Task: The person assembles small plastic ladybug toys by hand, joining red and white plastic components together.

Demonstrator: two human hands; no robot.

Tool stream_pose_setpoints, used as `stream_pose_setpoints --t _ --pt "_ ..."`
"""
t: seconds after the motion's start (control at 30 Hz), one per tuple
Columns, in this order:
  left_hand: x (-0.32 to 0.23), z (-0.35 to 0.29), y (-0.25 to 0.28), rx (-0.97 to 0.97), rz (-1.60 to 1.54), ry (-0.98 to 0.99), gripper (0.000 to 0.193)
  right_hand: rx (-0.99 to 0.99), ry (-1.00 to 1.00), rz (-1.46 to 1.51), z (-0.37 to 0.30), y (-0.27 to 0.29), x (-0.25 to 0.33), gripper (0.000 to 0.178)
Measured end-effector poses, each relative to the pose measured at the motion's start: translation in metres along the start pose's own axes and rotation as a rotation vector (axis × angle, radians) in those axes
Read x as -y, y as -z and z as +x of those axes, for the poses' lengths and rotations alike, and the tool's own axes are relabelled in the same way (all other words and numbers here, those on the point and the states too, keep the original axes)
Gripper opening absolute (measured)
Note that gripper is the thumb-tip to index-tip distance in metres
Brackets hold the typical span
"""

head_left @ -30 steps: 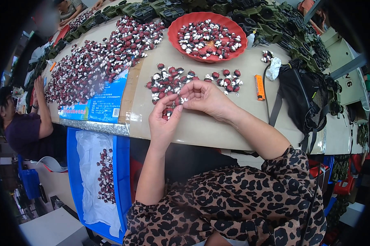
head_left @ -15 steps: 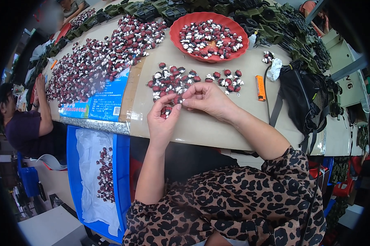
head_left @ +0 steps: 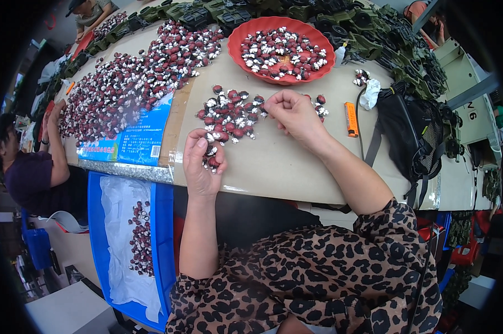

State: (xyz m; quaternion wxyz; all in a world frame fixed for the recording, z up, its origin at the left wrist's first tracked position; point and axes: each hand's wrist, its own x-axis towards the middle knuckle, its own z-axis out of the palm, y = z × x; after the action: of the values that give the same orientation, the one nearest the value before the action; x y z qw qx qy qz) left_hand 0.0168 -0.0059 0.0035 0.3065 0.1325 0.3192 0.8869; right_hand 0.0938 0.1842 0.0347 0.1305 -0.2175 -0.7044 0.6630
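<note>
Small round dark-red and black pieces with white bits, ladybird-like, lie in a loose pile on the table before me. My left hand is at the pile's near left edge, palm up with fingers curled round a few red-and-black pieces. To the right, my right hand hovers over the pile's right side, thumb and fingertips pinched together beside one of the pieces. What the pinch holds, if anything, cannot be made out. A smaller group of pieces is partly hidden behind this hand.
A red scalloped bowl of such pieces stands beyond the pile. A large heap spreads at left over blue packaging. An orange box and a black bag lie right. A blue bin stands below the table. A person sits left.
My hands have come apart from their shared hold on one piece. The left moved left and turned palm up; the right moved up and right to the pile's right side.
</note>
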Motion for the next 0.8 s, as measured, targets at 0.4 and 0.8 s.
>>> stream_pose_setpoints --t 0.4,0.8 --pt "0.014 -0.002 -0.007 0.073 0.413 -0.082 0.01 0.095 0.286 -0.597 -0.014 -0.02 -0.013 0.022" --pt "0.013 -0.004 -0.018 -0.045 0.61 -0.03 0.021 0.183 0.218 0.011 -0.024 -0.027 -0.007 0.016"
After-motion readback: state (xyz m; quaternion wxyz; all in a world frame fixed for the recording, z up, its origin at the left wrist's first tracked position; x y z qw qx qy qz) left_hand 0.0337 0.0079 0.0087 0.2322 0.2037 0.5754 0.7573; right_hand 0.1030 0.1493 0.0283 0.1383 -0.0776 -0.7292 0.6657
